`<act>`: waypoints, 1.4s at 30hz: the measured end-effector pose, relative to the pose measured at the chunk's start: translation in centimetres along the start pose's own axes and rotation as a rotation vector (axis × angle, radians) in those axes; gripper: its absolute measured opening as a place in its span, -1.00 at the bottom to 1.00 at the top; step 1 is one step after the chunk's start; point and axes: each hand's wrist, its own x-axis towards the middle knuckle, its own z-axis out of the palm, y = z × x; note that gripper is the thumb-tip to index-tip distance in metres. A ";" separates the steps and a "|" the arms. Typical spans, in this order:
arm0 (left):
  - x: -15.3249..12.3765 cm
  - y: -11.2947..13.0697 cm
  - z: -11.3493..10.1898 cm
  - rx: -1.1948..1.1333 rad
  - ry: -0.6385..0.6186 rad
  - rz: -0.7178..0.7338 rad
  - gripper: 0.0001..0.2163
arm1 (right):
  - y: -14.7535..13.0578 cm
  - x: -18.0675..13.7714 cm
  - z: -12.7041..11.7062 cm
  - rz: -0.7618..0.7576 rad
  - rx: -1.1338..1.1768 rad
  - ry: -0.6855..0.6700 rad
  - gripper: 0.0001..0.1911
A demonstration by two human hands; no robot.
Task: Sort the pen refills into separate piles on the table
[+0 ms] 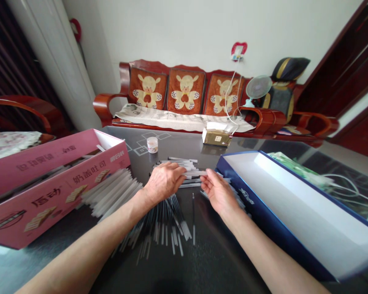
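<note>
As both of its ends are pinched, the thin white plastic tube (196,173) lies level between my hands. My left hand (165,180) is closed palm-down over one end, and my right hand (218,192) grips the other between thumb and fingertips. I judge that this two-ended hold keeps the tube straight and apart from the loose stock around it.

Just behind the tube, a heap of matching white tubes (180,164) lies on the dark glossy counter (214,253). Below my left wrist a fan of thin dark refills (164,222) spreads toward me, with a single dark refill (193,212) lying apart between my forearms. Each kind lies in its own group, sorted by type as I read it.

To the left, a bundle of translucent white sleeves (110,194) rests against the long pink cardboard box (49,196). A few similar sticks show inside it, but the rest of its contents are hidden. To the right, the blue white-lined box (282,204) lies open near my right hand. A small white jar (152,144) and a tan tissue box (216,136) stand at the far edge.
</note>
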 end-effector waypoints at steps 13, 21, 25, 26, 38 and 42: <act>-0.2 4.1 0.4 -0.032 -0.123 -0.255 -0.70 | 1.0 -2.0 1.1 -0.040 0.032 -0.239 -0.77; -0.3 5.8 0.6 -0.057 -0.297 -0.295 -0.67 | 1.7 -2.8 1.5 -0.044 0.007 -0.180 -0.72; -0.1 5.8 0.3 -0.324 -0.259 -0.312 -0.63 | 1.4 -2.5 1.4 0.014 0.058 -0.199 -0.75; -0.1 5.9 0.3 -0.461 -0.281 -0.343 -0.61 | 1.0 -2.2 1.3 0.041 0.081 -0.189 -0.78; 0.5 2.0 -1.6 -0.680 -0.353 -0.477 -0.63 | -1.8 -0.2 0.1 -0.122 -0.028 -0.128 -0.73; 1.0 -0.7 -2.7 -0.178 -0.340 -0.453 -0.64 | -0.7 -0.1 -0.2 -0.166 -0.125 -0.147 -0.71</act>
